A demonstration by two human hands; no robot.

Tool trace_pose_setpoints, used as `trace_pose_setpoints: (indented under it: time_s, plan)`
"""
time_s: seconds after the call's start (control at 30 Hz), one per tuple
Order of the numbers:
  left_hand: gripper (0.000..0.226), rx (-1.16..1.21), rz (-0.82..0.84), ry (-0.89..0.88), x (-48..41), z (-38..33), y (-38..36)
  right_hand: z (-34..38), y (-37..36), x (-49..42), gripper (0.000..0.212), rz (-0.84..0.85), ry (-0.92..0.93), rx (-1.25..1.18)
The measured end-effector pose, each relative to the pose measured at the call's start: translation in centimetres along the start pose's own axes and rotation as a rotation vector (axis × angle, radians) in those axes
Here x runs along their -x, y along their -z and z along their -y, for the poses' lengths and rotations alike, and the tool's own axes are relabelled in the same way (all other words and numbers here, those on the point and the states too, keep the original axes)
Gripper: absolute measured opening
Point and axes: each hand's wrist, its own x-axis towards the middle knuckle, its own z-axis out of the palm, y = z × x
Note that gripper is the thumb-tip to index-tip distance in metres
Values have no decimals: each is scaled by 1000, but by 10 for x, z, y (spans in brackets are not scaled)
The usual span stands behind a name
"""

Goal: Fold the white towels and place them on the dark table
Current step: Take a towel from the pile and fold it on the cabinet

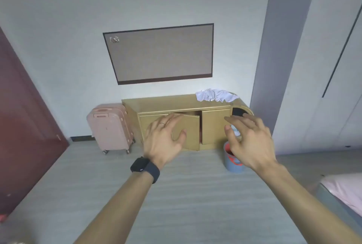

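Observation:
Crumpled white towels [216, 95] lie in a heap on the right end of a low tan cabinet [156, 102] against the far wall. My left hand [165, 138], with a ring and a black watch at the wrist, is stretched forward with fingers spread and holds nothing. My right hand [248, 142] is also held out, its fingers relaxed and spread, empty. Both hands hover in the air well short of the cabinet and the towels. No dark table is in view.
One cabinet door [191, 128] stands ajar. A pink suitcase [110, 126] stands left of the cabinet; a blue bin [232, 162] sits on the floor at its right. A framed board [160, 53] hangs above. A dark red door [23, 126] is left, a pink bed corner [344, 191] right.

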Motion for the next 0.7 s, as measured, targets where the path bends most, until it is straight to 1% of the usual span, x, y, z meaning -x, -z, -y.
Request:
trace_pose_setpoints:
  time_s: [0.13, 0.23, 0.47, 0.57, 0.7]
  plan:
    - [52, -2, 38, 27, -35, 18, -33, -18, -39, -29, 41, 59, -28, 6]
    - [53, -8, 55, 20, -67, 39, -64, -34, -77, -60, 42, 76, -12, 16]
    - [54, 40, 74, 19, -185, 93, -127, -61, -170, -153, 44, 102, -49, 16]
    - [55, 42, 71, -9, -234, 113, -151, -70, -207, -194, 45, 109, -71, 8]
    - [55, 65, 101, 10, -286, 140, -187, -87, -251, -239, 44, 125, -100, 8]
